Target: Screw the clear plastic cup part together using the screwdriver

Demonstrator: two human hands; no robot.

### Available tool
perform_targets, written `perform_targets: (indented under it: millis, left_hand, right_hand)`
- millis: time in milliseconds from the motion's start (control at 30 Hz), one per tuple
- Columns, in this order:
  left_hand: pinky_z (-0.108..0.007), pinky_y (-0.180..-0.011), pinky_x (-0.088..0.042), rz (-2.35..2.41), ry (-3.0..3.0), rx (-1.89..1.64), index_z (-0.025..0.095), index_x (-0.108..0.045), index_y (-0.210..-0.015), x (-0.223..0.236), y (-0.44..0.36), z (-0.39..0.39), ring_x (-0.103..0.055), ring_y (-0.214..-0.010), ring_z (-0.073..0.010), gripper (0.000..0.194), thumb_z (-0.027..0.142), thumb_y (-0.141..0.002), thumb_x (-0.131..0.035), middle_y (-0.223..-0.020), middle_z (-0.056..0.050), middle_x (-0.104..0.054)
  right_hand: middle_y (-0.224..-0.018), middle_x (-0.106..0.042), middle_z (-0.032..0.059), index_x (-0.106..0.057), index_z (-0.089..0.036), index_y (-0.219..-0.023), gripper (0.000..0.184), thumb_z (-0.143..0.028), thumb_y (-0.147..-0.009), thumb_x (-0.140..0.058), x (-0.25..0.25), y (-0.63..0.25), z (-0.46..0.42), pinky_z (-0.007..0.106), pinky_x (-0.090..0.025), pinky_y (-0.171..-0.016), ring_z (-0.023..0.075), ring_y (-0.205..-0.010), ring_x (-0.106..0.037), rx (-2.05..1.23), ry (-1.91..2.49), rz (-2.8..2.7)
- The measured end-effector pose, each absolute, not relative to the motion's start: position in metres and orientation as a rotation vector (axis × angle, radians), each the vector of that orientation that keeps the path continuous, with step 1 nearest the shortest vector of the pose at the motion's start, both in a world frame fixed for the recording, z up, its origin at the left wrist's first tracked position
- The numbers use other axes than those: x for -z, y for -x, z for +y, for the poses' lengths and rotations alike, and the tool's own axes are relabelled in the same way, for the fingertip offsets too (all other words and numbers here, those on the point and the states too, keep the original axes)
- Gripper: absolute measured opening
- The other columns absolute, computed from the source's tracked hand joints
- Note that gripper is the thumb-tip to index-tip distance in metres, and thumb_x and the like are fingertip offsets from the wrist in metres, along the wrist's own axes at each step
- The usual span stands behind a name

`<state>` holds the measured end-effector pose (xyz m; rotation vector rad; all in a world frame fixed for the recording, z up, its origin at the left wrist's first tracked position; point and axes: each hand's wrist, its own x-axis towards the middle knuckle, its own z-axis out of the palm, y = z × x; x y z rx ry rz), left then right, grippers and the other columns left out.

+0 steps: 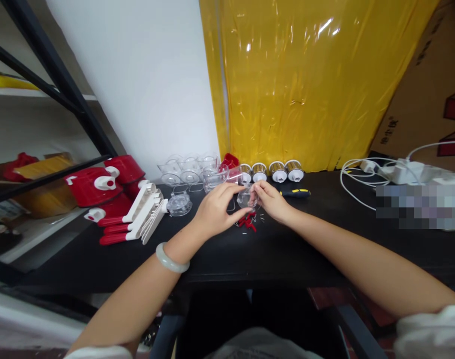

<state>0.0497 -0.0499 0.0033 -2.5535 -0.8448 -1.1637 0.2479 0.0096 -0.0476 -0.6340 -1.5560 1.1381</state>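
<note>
Above the middle of the black table, my left hand (216, 209) grips a clear round plastic piece (244, 199) by its edge, thumb below and fingers above. My right hand (270, 200) is closed with its fingertips against the right side of the same piece. Anything small between those fingertips is too hidden to make out. Just under the clear piece lie several small red plastic parts (249, 221) and some tiny metal pins or screws (262, 218). A black and yellow screwdriver (295, 193) rests behind my right hand.
Several metal drums with white ends (278, 172) line the back. Left of them are clear plastic hoppers (190, 172) and a clear round part (179, 204). Further left stand white arms with red grips (139, 214) and red housings (95, 187). White cables (356, 182) lie right.
</note>
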Motion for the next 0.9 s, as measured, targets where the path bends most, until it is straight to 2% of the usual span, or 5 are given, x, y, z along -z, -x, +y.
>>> perform_targets:
  millis: [233, 433, 567, 800, 900]
  left_hand:
    - [-0.054, -0.11, -0.047, -0.926, 2.503, 1.049, 0.015, -0.048, -0.143, 0.012, -0.057, -0.047, -0.053, -0.134, -0.0366, 0.081, 0.047, -0.077, -0.083, -0.142, -0.023, -0.054]
    - [-0.052, -0.109, -0.05, -0.99, 2.471, 1.045, 0.017, -0.05, -0.141, 0.013, -0.053, -0.045, -0.057, -0.131, -0.0335, 0.062, 0.04, -0.088, -0.073, -0.141, -0.019, -0.058]
    - [-0.05, -0.105, -0.053, -0.989, 2.545, 1.005, 0.019, -0.044, -0.146, 0.006, -0.048, -0.044, -0.06, -0.128, -0.0319, 0.071, 0.038, -0.085, -0.076, -0.139, -0.017, -0.059]
    - [-0.049, -0.107, -0.051, -0.917, 2.469, 1.088, 0.019, -0.048, -0.141, -0.001, -0.046, -0.048, -0.059, -0.128, -0.0305, 0.067, 0.037, -0.084, -0.077, -0.138, -0.016, -0.06]
    - [-0.049, -0.106, -0.052, -0.956, 2.398, 1.202, 0.018, -0.053, -0.136, 0.002, -0.048, -0.047, -0.059, -0.127, -0.0301, 0.06, 0.036, -0.084, -0.077, -0.136, -0.016, -0.06]
  right_hand:
    - [-0.071, -0.064, -0.0022, -0.043, -0.025, -0.091, 0.049, -0.07, -0.083, -0.06, 0.047, -0.242, -0.001, 0.041, -0.06, -0.073, 0.0166, -0.069, -0.068, -1.291, 0.639, -1.455]
    - [-0.073, -0.065, -0.0027, -0.044, -0.024, -0.086, 0.047, -0.063, -0.079, -0.069, 0.044, -0.24, -0.009, 0.038, -0.059, -0.071, 0.0169, -0.07, -0.068, -1.343, 0.692, -1.401]
    - [-0.077, -0.069, 0.0008, -0.045, -0.024, -0.084, 0.046, -0.063, -0.079, -0.069, 0.039, -0.24, -0.013, 0.039, -0.057, -0.075, 0.0191, -0.075, -0.069, -1.357, 0.653, -1.506]
    - [-0.073, -0.061, 0.0017, -0.065, -0.019, -0.074, 0.041, -0.059, -0.083, -0.064, 0.03, -0.247, -0.011, 0.032, -0.047, -0.071, 0.0162, -0.073, -0.057, -0.897, 0.762, -1.713]
    - [-0.063, -0.055, -0.0003, -0.064, -0.019, -0.069, 0.041, -0.058, -0.082, -0.065, 0.027, -0.251, -0.01, 0.03, -0.043, -0.064, 0.0141, -0.063, -0.052, -0.918, 0.797, -1.659]
